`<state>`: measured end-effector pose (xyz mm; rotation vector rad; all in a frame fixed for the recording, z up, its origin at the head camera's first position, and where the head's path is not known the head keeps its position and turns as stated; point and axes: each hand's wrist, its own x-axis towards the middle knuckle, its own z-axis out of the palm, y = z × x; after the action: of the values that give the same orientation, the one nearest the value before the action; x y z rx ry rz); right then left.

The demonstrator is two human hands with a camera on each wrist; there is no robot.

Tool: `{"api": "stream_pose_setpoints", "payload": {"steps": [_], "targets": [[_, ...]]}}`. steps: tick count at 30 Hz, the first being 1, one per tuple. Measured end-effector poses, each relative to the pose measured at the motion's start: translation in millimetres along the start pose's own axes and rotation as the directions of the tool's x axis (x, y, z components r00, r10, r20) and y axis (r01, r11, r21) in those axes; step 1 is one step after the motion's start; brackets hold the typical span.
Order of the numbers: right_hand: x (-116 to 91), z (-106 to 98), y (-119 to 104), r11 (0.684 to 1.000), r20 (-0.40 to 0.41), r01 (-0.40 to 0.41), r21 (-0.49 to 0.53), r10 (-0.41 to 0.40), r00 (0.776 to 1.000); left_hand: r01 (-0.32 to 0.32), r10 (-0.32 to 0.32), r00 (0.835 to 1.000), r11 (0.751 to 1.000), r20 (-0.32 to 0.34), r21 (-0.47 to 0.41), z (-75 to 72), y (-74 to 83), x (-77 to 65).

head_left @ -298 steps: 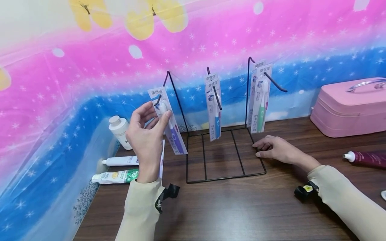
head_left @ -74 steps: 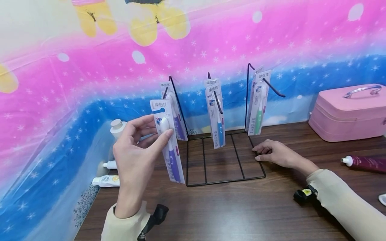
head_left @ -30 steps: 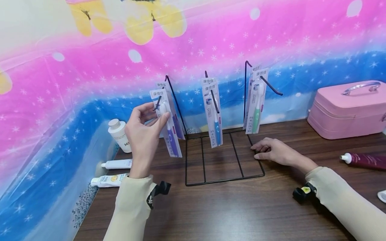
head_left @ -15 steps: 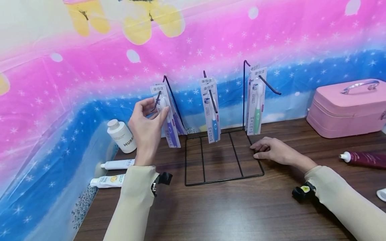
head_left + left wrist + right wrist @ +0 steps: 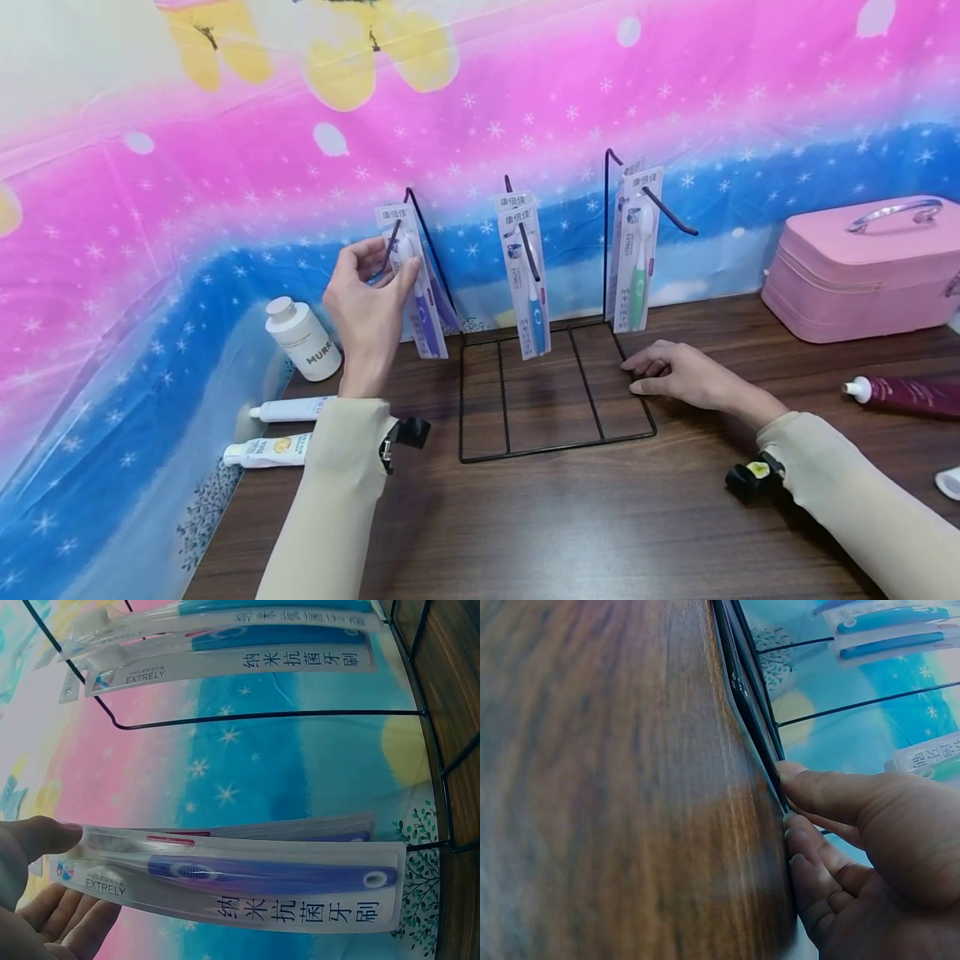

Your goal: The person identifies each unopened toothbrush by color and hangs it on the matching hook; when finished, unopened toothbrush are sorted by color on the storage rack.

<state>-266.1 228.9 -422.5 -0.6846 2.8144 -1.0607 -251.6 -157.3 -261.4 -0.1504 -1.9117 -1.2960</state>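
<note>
My left hand pinches a packaged purple toothbrush between thumb and fingers. The card's top is threaded on the left hook of a black wire display rack. Close behind it hangs a second purple toothbrush pack, mostly hidden in the head view. On the middle hook are blue toothbrush packs, and on the right hook green ones. At the right side of the rack's base, my right hand grips the wire with thumb and fingertips.
Left of the rack stand a white bottle and two toothpaste tubes lying flat. A pink case sits at the back right, with a dark red tube in front of it. A patterned cloth hangs behind.
My left hand brought the second purple pack from in front of the rack onto the left hook, then slid it back toward the first one. My right hand has stayed at the base.
</note>
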Motion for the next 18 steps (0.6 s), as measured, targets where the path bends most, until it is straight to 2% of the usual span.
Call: {"api": "stream_pose_setpoints", "payload": {"steps": [11, 18], "targets": [[3.3, 2.8, -0.2, 1.0, 0.006, 0.001, 0.006, -0.002, 1.0, 0.005, -0.005, 1.0, 0.999, 0.007, -0.04, -1.0, -5.3, -2.7], [5.0, 9.2, -2.8, 0.999, 0.017, 0.002, 0.034, -0.003, 1.0, 0.047, -0.047, 0.999, 0.999, 0.027, -0.004, -8.9, -14.2, -12.2]]}}
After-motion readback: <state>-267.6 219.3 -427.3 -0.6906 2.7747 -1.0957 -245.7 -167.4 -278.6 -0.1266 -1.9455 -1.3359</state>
